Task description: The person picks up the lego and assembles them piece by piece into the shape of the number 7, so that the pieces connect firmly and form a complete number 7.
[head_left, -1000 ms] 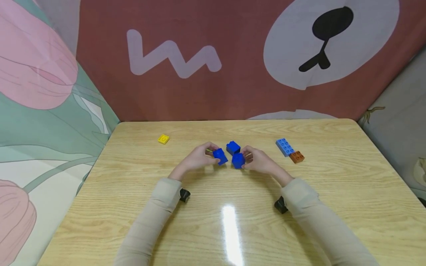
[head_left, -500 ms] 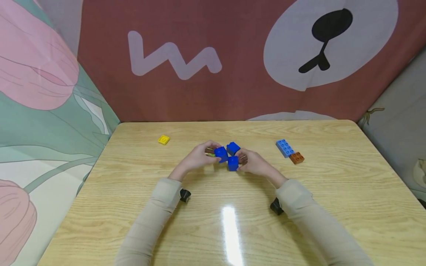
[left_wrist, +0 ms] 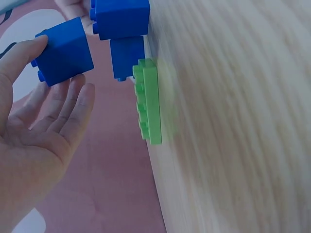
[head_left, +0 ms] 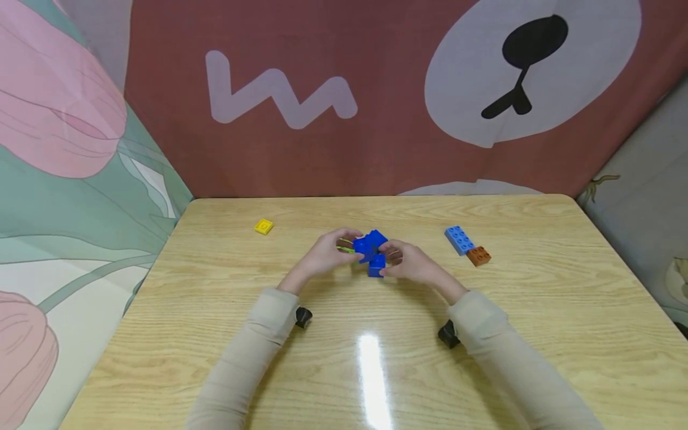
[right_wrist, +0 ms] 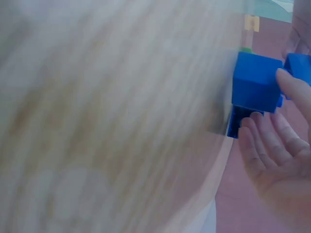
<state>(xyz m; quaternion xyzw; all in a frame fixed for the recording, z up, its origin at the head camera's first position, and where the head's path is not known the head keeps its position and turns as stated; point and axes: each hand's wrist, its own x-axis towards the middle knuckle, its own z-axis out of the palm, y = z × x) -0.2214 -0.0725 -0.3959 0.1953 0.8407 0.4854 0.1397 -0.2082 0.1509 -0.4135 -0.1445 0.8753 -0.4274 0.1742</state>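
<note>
My left hand [head_left: 322, 254] pinches a blue toy building block [left_wrist: 65, 52] between thumb and fingers, lifted off the table. Opposite it, my right hand [head_left: 415, 264] grips a second blue block [right_wrist: 257, 80], thumb on one side and fingers on the other. A third blue block [head_left: 378, 237] sits just behind these two, partly covered by them in the head view. Beyond my left fingers a light green studded block [left_wrist: 152, 104] rests on the table, mostly hidden from the head camera. In the left wrist view it stands close to the third blue block.
A yellow square block [head_left: 264, 226] lies at the back left of the wooden table [head_left: 188, 334]. At the right, a light blue studded block [head_left: 459, 240] touches a brown one [head_left: 479, 255]. A patterned cloth [head_left: 301, 161] hangs behind the table's far edge.
My left hand has moved slightly right with its blue block, which now overlaps the third block in view. The right hand shifted left with its block, then stayed nearly still.
</note>
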